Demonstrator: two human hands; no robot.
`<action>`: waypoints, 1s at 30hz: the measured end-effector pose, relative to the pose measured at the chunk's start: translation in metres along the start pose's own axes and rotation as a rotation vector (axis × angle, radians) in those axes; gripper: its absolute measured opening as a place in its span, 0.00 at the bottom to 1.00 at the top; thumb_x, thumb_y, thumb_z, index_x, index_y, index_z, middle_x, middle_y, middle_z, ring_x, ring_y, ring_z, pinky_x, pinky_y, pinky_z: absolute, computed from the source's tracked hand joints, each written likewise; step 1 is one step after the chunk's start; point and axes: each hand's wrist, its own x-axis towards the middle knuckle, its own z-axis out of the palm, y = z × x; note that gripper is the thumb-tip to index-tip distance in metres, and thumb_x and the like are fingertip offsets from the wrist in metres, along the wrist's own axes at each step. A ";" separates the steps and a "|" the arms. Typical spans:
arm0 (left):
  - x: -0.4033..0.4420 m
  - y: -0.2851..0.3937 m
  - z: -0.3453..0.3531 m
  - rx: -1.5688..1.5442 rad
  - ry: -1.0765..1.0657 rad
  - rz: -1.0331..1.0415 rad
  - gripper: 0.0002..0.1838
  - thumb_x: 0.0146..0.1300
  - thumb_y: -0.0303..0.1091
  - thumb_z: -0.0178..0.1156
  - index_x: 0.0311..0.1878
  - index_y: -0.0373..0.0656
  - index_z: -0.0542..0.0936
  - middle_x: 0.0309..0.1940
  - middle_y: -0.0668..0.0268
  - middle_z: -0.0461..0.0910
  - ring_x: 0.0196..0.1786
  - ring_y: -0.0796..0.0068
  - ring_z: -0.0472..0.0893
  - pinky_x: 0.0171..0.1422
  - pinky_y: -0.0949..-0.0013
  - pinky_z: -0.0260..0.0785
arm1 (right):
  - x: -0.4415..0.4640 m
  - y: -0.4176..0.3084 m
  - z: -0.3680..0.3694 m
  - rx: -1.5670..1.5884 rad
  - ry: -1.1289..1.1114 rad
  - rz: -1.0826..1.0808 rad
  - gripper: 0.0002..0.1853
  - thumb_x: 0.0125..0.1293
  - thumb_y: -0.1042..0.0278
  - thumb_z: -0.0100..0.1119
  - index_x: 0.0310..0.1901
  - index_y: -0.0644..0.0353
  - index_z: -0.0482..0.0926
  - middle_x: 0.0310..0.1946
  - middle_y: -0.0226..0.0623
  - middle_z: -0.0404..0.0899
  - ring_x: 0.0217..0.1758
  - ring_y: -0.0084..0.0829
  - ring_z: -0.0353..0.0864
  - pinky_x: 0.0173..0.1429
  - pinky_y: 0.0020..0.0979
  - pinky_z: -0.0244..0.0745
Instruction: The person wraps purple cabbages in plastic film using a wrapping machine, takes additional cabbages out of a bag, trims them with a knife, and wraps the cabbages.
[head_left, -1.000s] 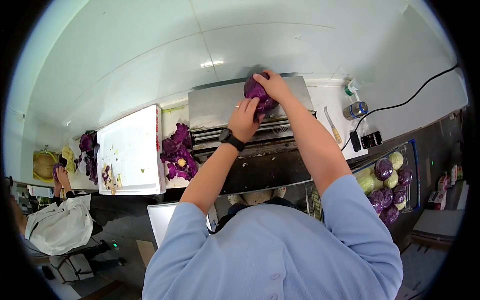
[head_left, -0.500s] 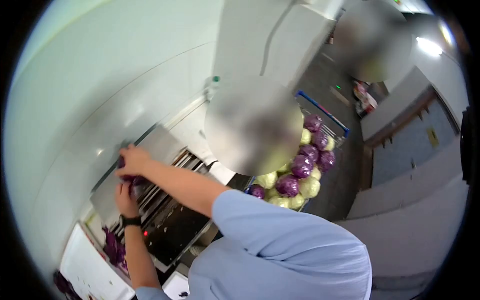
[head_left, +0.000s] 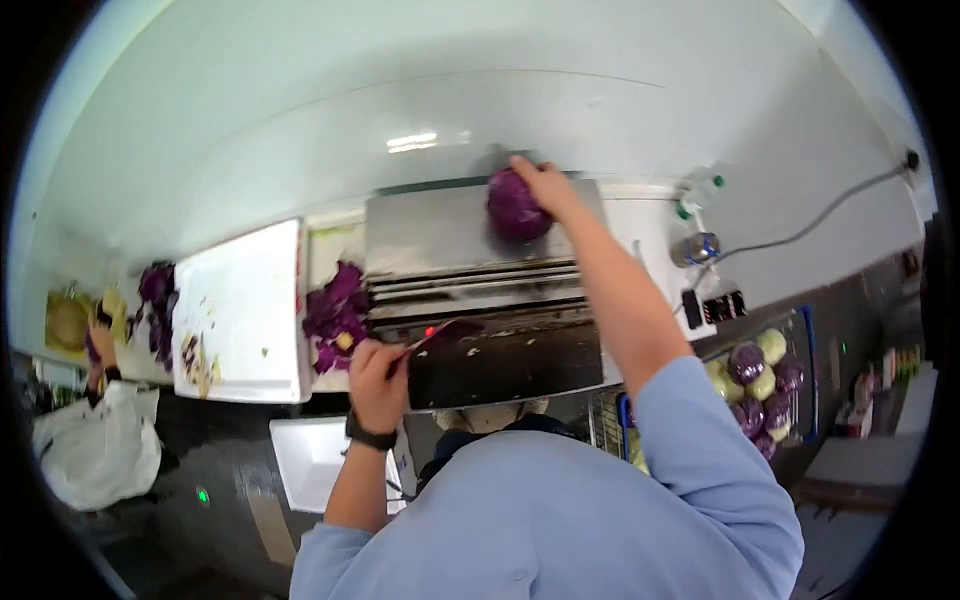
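A purple cabbage [head_left: 515, 208] rests on the metal plate at the back of the wrapping machine [head_left: 430, 230]. My right hand [head_left: 545, 190] is closed over its right side, with the arm stretched across the machine. My left hand [head_left: 378, 385] is closed near the machine's front left corner. From its fingers a thin, dark purple-red piece, apparently a cabbage leaf [head_left: 455, 331], reaches over the dark front plate [head_left: 500, 375]. Loose purple cabbage leaves [head_left: 335, 312] lie just left of the machine, close to my left hand.
At left stands a white tray [head_left: 240, 290] with scraps; a white bin [head_left: 300, 450] sits below. Bottles [head_left: 700, 195] and a can [head_left: 695, 249] stand at right, near a cart [head_left: 810, 380] of purple and green cabbages. Another person's hand [head_left: 103, 345] shows at far left.
My view has swung round to face the machine. Both hands were together at the purple cabbage; my left hand has come away towards the front, while my right hand stays on it.
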 end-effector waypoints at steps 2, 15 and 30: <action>-0.052 -0.029 -0.050 0.085 0.134 -0.182 0.10 0.54 0.13 0.66 0.38 0.38 0.83 0.33 0.60 0.77 0.35 0.65 0.78 0.40 0.67 0.70 | 0.009 0.005 -0.004 -0.055 -0.109 -0.007 0.60 0.58 0.20 0.58 0.68 0.81 0.67 0.67 0.68 0.71 0.74 0.55 0.69 0.76 0.42 0.64; -0.349 -0.191 -0.160 0.655 -0.204 -1.093 0.26 0.54 0.35 0.75 0.55 0.34 0.79 0.49 0.49 0.82 0.55 0.48 0.81 0.63 0.52 0.74 | -0.037 -0.029 -0.029 -0.139 -0.305 -0.001 0.65 0.55 0.18 0.59 0.76 0.72 0.55 0.71 0.62 0.66 0.73 0.53 0.70 0.73 0.43 0.69; 0.104 -0.028 0.118 -0.147 -0.341 -0.080 0.37 0.62 0.40 0.71 0.70 0.35 0.67 0.67 0.46 0.71 0.71 0.50 0.70 0.74 0.56 0.63 | -0.021 -0.033 0.001 -0.892 -0.030 -0.423 0.23 0.74 0.52 0.49 0.59 0.58 0.80 0.55 0.51 0.83 0.62 0.49 0.80 0.65 0.47 0.75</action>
